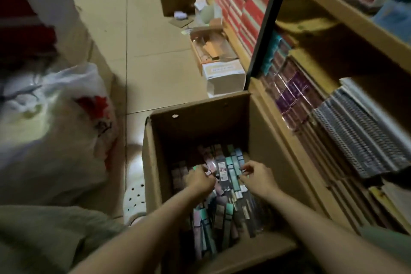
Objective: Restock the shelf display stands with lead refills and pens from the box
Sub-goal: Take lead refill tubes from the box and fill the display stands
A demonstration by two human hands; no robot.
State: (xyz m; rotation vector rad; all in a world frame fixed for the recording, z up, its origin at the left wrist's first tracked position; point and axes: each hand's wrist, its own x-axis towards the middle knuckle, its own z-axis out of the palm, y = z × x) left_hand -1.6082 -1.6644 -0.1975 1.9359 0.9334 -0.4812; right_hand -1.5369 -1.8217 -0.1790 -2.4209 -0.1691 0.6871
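An open cardboard box (195,122) stands on the floor in front of me, holding several long slim packs (224,209) in pink, teal, grey and black. Both of my arms reach down into it. My left hand (200,179) is curled over the packs at the left, fingers pinching a small pink pack (209,165). My right hand (258,176) rests on the packs at the right, thumb and finger closed on the end of a light blue pack (239,160). A black labelled pack (222,170) lies between the two hands.
A wooden shelf unit (347,6) rises on the right, holding spiral notebooks (360,131) and purple packets (291,93). A white plastic bag (55,122) sits at the left. Smaller open cartons (213,51) and a white box (224,78) lie on the floor beyond. A white perforated stool (134,198) is beside the box.
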